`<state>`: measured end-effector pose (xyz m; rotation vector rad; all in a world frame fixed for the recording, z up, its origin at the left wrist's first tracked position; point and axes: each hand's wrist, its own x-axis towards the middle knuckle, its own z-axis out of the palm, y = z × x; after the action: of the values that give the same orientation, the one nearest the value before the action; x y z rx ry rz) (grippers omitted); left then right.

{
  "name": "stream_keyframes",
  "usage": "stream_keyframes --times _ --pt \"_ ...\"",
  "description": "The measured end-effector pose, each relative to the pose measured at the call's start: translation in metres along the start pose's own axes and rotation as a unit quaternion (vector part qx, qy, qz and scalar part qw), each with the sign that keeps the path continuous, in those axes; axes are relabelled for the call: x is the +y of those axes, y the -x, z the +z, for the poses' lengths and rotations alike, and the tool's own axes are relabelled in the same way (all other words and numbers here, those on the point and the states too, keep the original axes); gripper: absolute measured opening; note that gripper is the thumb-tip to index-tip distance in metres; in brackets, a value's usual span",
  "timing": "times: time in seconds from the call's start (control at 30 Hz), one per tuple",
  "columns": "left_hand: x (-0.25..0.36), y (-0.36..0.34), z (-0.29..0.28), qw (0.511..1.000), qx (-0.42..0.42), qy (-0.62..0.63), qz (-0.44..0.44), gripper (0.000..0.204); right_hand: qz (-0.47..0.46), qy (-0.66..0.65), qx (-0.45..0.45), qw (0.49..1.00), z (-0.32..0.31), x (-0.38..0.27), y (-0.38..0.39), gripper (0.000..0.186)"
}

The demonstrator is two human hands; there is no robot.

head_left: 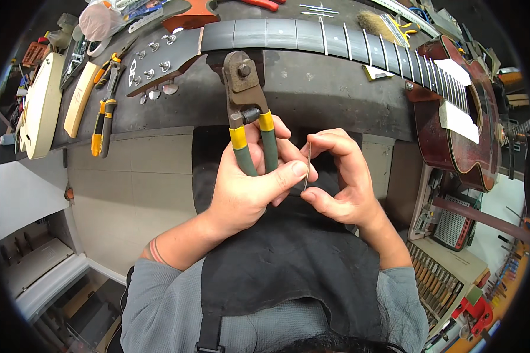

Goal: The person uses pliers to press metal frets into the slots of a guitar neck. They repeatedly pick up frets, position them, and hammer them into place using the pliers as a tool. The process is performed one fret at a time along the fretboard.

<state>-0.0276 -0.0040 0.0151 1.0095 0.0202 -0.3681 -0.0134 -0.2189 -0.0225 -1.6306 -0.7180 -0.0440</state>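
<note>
My left hand [241, 191] is wrapped round a pair of heavy pliers [244, 97] with green and yellow handles and a rusty, bolted head pointing away from me. Its thumb and fingers also touch a short, thin strip of fret wire [308, 162]. My right hand [350, 182] pinches that wire at its two ends, between thumb and index finger. Beyond my hands lies a dark red acoustic guitar [427, 126] with its neck [282, 34] across the bench. Metal frets show toward the body; the stretch near the headstock [176, 62] shows bare slots.
The dark workbench [335, 112] has its front edge just beyond my hands. At left lie yellow-and-black cutters [103, 126], a pale wooden block [81, 100] and a cream guitar body [44, 106]. A bristle brush [380, 26] lies behind the neck. Racked tools [436, 276] stand low at right.
</note>
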Motion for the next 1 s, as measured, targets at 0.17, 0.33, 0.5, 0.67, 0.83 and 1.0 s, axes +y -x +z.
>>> stream_keyframes --times 0.17,0.33,0.5,0.67,0.83,1.0 --pt "0.004 -0.007 -0.006 0.999 -0.035 0.035 -0.022 0.047 -0.004 0.090 0.008 0.996 -0.004 -0.013 -0.010 0.072" --pt "0.000 -0.018 -0.030 0.993 -0.116 -0.031 0.001 0.034 -0.073 0.257 0.017 0.964 -0.050 -0.040 -0.045 0.073" --pt "0.005 -0.053 -0.061 0.910 -0.240 -0.275 0.198 0.038 -0.061 0.457 -0.057 0.886 -0.081 -0.081 -0.123 0.074" --pt "0.025 -0.085 -0.075 0.817 -0.323 -0.361 0.314 0.055 -0.046 0.563 -0.189 0.803 -0.076 -0.081 -0.178 0.072" --pt "0.028 -0.104 -0.087 0.816 -0.357 -0.353 0.285 0.059 0.002 0.585 -0.239 0.775 -0.067 -0.073 -0.198 0.070" --pt "0.022 -0.101 -0.092 0.837 -0.389 -0.325 0.205 0.060 0.033 0.587 -0.255 0.768 -0.062 -0.067 -0.204 0.070"
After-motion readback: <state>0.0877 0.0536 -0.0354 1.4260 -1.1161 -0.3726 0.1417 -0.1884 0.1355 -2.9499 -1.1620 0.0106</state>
